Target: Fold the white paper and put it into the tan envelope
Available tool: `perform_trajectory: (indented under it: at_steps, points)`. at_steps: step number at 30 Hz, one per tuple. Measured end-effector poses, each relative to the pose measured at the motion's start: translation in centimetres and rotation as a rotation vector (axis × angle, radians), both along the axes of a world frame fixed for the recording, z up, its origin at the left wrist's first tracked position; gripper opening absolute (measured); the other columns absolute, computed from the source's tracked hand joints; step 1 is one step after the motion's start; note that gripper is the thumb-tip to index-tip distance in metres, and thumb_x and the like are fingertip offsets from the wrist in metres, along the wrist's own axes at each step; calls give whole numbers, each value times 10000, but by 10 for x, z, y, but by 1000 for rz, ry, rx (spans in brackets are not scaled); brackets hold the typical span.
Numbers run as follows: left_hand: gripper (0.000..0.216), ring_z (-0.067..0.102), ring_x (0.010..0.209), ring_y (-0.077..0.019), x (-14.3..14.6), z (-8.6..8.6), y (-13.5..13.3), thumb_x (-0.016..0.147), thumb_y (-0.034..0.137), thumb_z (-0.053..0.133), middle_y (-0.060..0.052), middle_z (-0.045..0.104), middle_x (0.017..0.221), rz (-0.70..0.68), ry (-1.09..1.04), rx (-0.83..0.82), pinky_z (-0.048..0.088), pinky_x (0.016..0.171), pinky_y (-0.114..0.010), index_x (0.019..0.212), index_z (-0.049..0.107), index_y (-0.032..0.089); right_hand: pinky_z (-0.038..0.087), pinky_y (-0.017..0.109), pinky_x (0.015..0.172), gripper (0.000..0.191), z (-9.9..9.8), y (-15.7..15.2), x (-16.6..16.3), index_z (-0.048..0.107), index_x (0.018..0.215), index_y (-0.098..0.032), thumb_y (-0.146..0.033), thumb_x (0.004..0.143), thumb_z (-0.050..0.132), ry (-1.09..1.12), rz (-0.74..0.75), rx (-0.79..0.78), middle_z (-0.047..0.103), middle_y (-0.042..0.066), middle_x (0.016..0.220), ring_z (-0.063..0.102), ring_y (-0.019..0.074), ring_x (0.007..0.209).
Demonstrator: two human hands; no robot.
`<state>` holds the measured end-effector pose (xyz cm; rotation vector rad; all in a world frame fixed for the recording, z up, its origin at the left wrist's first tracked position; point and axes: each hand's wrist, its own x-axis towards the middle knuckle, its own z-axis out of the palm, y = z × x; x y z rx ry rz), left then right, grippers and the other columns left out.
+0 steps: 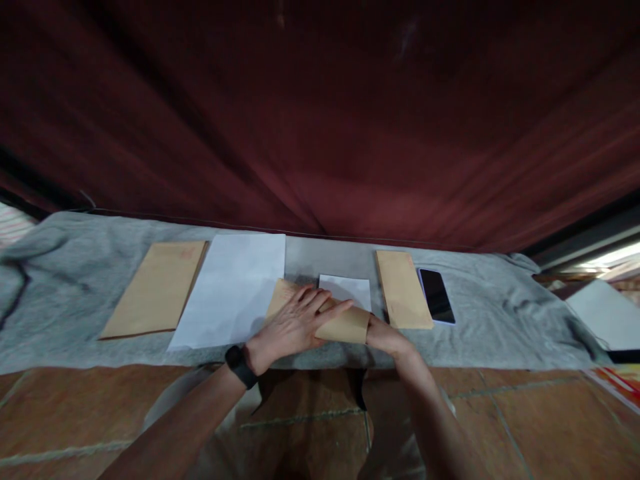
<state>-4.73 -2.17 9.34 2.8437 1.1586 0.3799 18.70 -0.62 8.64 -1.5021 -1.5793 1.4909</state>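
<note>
A small brown paper envelope (350, 325) lies at the front middle of the cloth-covered surface. My left hand (297, 317) rests across its top, fingers stretched and thumb pointing right. A black band circles that wrist. My right hand (383, 333) reaches into the envelope's right end, so its fingers are hidden and only the wrist side shows. Just behind the envelope is a small white sheet of paper (350, 288), partly covered by it. A large white sheet of paper (237, 287) lies to the left of my left hand.
Farther left sits a large brown envelope stack (155, 290). To the right are smaller brown envelopes (404, 290) and a phone (438, 297). Grey cloth (500, 313) covers the surface. A dark red curtain (320, 133) hangs behind; floor tiles (550, 420) show in front.
</note>
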Motion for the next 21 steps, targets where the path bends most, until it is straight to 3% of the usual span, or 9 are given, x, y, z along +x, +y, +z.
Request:
perform_trajectory:
  at_steps: [4,7,11,14,18,21]
  points:
    - [940,470,1287,-309,-8,4,4,823,348,761,-99,528,1367,73,-2,-15,295,1151,-485,1609,246,314,508,285,751,86,-11,8,14,635,705,-209,-275,721,583,179,117,-55,630,-5,697,567,163,718]
    - [956,470,1285,-311,-12,2,7,825,371,758,-106,522,1378,107,-16,-27,320,1126,-474,1616,226,304,492,265,745,191,-15,12,14,652,796,-190,-379,790,627,342,26,-57,639,3,747,582,145,722]
    - [998,504,1224,-307,-15,-3,9,814,378,763,-101,540,1350,157,-28,-49,366,1074,-456,1625,186,309,512,300,771,365,-18,16,10,712,932,-179,-491,747,751,449,-82,-82,700,41,830,625,166,757]
    - [1028,512,1212,-313,-17,-4,11,805,373,766,-103,538,1361,194,-22,-54,374,1066,-455,1631,156,311,517,342,855,378,-22,18,10,757,955,-205,-526,756,764,430,-87,31,740,49,900,655,195,838]
    - [1058,517,1216,-318,-20,-3,13,812,361,749,-109,542,1355,253,-33,-38,366,1085,-458,1639,92,296,466,398,1032,328,-25,16,14,768,1079,-254,-487,872,667,289,-46,213,761,45,1090,660,236,1086]
    - [1047,521,1218,-323,-21,-4,14,821,356,740,-107,550,1335,265,-27,-37,369,1087,-462,1638,85,305,508,382,964,468,-30,13,14,629,1362,-261,-417,922,602,156,-18,245,766,32,988,691,206,977]
